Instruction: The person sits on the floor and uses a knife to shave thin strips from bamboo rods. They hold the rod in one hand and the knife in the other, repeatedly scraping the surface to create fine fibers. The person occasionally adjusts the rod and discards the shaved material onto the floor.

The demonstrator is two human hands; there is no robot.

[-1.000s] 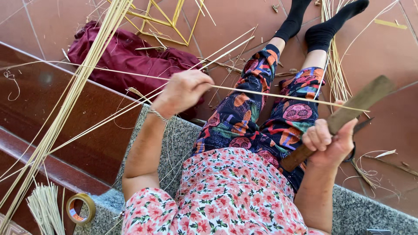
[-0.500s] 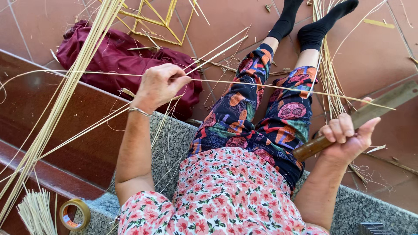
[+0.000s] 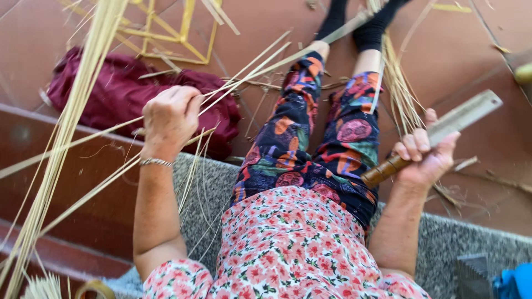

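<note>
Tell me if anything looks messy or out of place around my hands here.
Yes: loose slivers and scraps lie scattered on the reddish floor beside the right hand, which grips a broad knife. The left hand holds thin strips fanning unevenly over a crumpled maroon cloth.

From my feed, the feet [image 3: 354, 22] are cut off at 12 o'clock. The tape roll [image 3: 95, 289] and straw bundle [image 3: 41, 287] are clipped at 7 o'clock. A blue thing [image 3: 515, 281] at 5 o'clock is too cropped to identify.
</note>
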